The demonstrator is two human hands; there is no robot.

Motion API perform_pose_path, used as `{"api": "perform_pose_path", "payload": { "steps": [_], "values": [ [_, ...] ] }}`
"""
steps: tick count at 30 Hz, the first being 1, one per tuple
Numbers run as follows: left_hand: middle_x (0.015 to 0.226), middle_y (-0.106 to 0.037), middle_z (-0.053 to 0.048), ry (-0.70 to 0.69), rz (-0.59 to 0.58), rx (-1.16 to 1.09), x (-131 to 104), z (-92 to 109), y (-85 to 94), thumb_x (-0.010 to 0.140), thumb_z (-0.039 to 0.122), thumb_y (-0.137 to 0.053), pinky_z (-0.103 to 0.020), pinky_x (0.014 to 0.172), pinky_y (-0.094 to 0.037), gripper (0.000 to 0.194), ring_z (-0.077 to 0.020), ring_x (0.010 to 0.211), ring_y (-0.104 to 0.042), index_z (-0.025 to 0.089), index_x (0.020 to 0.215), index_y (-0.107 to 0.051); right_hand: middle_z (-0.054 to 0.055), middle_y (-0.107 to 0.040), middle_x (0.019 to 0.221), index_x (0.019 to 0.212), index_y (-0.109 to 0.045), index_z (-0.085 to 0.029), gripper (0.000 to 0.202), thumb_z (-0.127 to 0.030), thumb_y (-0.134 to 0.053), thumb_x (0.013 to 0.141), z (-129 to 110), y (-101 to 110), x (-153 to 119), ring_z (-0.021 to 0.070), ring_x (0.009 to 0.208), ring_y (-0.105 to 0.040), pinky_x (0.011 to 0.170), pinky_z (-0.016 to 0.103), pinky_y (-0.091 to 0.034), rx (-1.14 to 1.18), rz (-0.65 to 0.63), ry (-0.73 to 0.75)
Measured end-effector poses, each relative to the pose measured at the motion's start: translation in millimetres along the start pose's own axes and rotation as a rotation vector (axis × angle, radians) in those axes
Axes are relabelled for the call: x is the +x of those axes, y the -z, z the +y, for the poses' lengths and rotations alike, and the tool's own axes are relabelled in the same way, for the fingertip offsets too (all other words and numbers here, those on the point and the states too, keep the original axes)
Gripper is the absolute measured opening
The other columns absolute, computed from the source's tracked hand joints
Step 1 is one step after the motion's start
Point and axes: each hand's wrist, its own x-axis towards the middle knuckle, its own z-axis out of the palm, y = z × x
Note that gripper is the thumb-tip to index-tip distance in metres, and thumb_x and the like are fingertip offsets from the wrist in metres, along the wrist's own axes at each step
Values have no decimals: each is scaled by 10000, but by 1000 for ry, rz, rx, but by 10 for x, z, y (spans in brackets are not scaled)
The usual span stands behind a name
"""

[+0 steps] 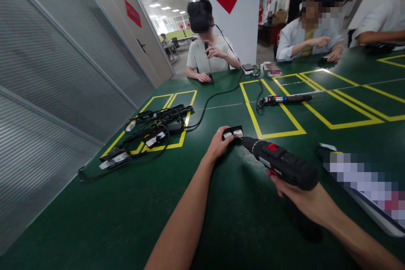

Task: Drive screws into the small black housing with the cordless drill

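My right hand is wrapped round the handle of a black and red cordless drill. The drill points left and away from me, and its bit meets or nearly meets a small black box-shaped piece with white labels. My left hand is closed on the left side of that piece and steadies it on the green table. Some of my left fingers are hidden behind the piece. Whether the bit tip touches a screw is too small to tell.
Several black power adapters with cables lie in a yellow-taped area at left. A soldering-iron-like tool rests beyond the drill. A pixelated flat object lies at right. Across the green table sit other people.
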Motion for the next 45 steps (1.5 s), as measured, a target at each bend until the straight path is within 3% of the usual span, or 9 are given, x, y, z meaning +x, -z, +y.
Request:
{"api": "perform_pose_path", "payload": {
  "steps": [6, 12, 25, 33, 45],
  "values": [
    [1090, -583, -56, -1, 7, 17, -2, 10, 6, 793, 368, -534, -330, 889, -431, 406, -190, 968, -558, 199, 1162, -506, 69, -693, 812, 938, -685, -181, 283, -406, -571, 810, -21, 19, 6, 212, 698, -656, 586, 317, -541, 38, -22, 33],
    [1101, -575, -72, -48, 3, 57, -12, 46, 15, 786, 378, -551, -332, 904, -428, 436, -193, 981, -552, 178, 1169, -499, 64, -701, 851, 968, -688, -195, 277, -399, -589, 807, 13, 18, 18, 220, 764, -657, 619, 319, -553, 53, -40, 36],
    [1109, -572, -59, -21, 6, 39, -10, 47, 11, 798, 342, -526, -330, 905, -427, 392, -186, 986, -550, 194, 1160, -508, 64, -691, 819, 923, -678, -193, 261, -406, -572, 815, 27, 14, 23, 226, 767, -651, 620, 326, -544, 48, -37, 32],
    [1128, -567, -64, -9, -6, 29, 3, 47, 9, 795, 343, -521, -338, 922, -420, 397, -196, 1011, -543, 190, 1160, -504, 42, -690, 791, 976, -684, -192, 271, -375, -614, 789, -36, 12, -4, 209, 789, -658, 746, 340, -552, 62, 8, 49],
    [1140, -573, -51, 29, 4, 10, 17, 52, 3, 775, 331, -536, -345, 922, -423, 396, -203, 1016, -543, 207, 1151, -517, 28, -685, 775, 969, -670, -194, 251, -364, -608, 796, 22, 11, 11, 195, 749, -655, 731, 332, -548, 62, -9, 109]
  ]
}}
